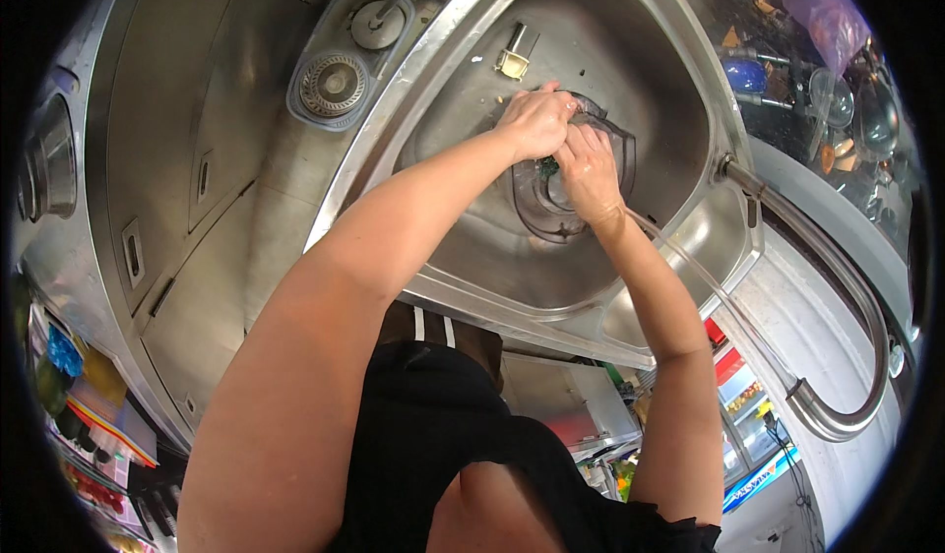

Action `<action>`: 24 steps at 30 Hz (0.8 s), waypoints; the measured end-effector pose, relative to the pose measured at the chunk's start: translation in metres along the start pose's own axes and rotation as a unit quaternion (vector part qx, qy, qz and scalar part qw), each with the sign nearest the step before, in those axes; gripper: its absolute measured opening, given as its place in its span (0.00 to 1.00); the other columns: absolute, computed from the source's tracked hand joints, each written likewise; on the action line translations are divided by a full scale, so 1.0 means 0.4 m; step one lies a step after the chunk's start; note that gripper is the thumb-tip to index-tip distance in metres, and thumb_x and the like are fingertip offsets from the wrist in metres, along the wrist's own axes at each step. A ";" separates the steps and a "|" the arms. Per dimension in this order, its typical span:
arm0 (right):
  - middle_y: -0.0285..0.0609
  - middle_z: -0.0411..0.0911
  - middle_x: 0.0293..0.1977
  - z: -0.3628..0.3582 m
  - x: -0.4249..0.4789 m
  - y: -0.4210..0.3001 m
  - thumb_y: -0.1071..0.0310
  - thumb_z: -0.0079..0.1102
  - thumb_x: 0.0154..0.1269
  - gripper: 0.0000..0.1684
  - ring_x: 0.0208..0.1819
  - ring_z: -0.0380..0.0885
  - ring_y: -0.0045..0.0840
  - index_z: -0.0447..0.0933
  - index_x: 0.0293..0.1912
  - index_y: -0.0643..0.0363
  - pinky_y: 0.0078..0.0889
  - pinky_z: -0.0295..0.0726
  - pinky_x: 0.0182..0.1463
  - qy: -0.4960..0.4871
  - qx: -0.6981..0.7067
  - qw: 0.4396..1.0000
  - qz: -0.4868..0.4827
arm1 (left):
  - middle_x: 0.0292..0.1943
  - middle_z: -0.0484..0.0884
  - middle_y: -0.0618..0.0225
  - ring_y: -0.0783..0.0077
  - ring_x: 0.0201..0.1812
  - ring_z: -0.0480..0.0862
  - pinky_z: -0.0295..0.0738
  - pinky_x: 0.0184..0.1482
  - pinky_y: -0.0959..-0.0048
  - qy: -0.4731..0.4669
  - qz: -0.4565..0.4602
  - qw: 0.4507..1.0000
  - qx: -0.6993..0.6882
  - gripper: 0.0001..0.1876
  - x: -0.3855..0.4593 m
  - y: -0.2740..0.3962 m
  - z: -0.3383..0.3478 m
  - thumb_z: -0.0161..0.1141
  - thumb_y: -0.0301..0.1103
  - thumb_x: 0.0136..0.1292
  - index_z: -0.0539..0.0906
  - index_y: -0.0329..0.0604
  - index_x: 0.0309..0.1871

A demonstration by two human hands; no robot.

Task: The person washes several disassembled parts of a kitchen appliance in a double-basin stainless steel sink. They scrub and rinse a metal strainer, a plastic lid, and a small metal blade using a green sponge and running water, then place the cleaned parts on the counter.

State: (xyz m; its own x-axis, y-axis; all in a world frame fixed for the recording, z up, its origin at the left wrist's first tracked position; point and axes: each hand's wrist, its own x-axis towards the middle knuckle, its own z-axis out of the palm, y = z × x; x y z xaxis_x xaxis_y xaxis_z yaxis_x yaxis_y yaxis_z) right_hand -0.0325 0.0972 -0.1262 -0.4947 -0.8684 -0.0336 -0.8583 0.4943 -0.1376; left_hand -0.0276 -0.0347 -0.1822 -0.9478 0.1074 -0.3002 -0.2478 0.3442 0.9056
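Both hands work low in a stainless steel sink (472,247). My left hand (537,121) bends over the upper side of a clear, dark-tinted plastic part (543,221), its fingers near the rim; what it grips is hidden. Close beside it, my right hand (590,173) reaches inside the part, with a dark green scouring pad (548,168) showing between the hands; its fingertips are partly hidden. A thin stream of water (709,280) runs from the curved metal faucet (834,250) and passes behind my right wrist. A small part with a metal stem and cream block (512,62) lies in the sink.
Left of the sink, a plastic tub (294,103) holds a ribbed round part (334,84) and a white disc with a stem (378,25). Steel cabinets (170,110) stand further left. A purple plastic bag (819,14) and utensils lie at the upper right.
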 end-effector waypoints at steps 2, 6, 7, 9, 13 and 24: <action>0.35 0.70 0.32 -0.009 -0.001 0.013 0.70 0.52 0.48 0.11 0.37 0.70 0.29 0.73 0.36 0.53 0.33 0.68 0.41 -0.028 0.018 0.999 -0.032 | 0.50 0.77 0.53 0.52 0.57 0.72 0.67 0.57 0.59 -0.017 -0.013 1.000 0.005 0.17 0.012 -0.004 0.000 0.42 0.41 0.68 0.80 0.43 0.47; 0.38 0.70 0.30 -0.001 -0.019 0.029 0.69 0.57 0.44 0.12 0.36 0.72 0.32 0.73 0.34 0.55 0.34 0.73 0.39 -0.001 -0.019 0.996 0.085 | 0.48 0.77 0.51 0.49 0.50 0.75 0.69 0.54 0.59 -0.053 -0.050 0.997 0.033 0.19 0.034 0.093 -0.082 0.42 0.43 0.68 0.79 0.42 0.47; 0.39 0.71 0.30 0.004 -0.023 0.026 0.69 0.59 0.43 0.12 0.36 0.72 0.33 0.73 0.33 0.55 0.35 0.74 0.38 0.017 -0.029 0.989 0.142 | 0.48 0.77 0.52 0.49 0.51 0.75 0.69 0.54 0.59 0.005 -0.037 0.999 0.021 0.19 0.037 0.093 -0.086 0.42 0.44 0.68 0.79 0.43 0.47; 0.44 0.72 0.30 0.014 -0.036 0.017 0.67 0.63 0.46 0.12 0.35 0.74 0.39 0.72 0.32 0.58 0.39 0.75 0.37 0.024 -0.030 0.951 0.306 | 0.49 0.77 0.52 0.51 0.51 0.76 0.69 0.54 0.59 0.113 -0.009 0.994 -0.002 0.20 0.042 0.084 -0.085 0.42 0.44 0.67 0.78 0.43 0.49; 0.49 0.74 0.29 0.026 -0.015 -0.032 0.67 0.63 0.52 0.12 0.34 0.74 0.44 0.72 0.34 0.61 0.42 0.73 0.38 0.036 -0.006 0.887 0.460 | 0.51 0.78 0.57 0.55 0.51 0.77 0.68 0.55 0.65 0.088 -0.036 0.992 -0.084 0.21 -0.017 0.025 -0.057 0.41 0.46 0.69 0.77 0.44 0.54; 0.40 0.71 0.35 -0.007 0.047 0.015 0.70 0.54 0.45 0.13 0.39 0.72 0.32 0.75 0.36 0.56 0.34 0.72 0.43 0.000 0.017 1.000 -0.022 | 0.48 0.80 0.51 0.55 0.52 0.77 0.68 0.55 0.68 -0.002 -0.013 0.990 -0.138 0.19 0.023 0.006 -0.046 0.43 0.41 0.69 0.78 0.36 0.51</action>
State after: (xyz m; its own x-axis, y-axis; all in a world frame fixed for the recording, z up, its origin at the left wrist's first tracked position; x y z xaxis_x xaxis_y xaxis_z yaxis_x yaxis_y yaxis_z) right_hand -0.0475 0.0839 -0.1251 -0.4559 -0.8896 -0.0275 -0.8743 0.4534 -0.1729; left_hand -0.0405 -0.0501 -0.1773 -0.9397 0.1063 -0.3250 -0.3180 0.0779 0.9449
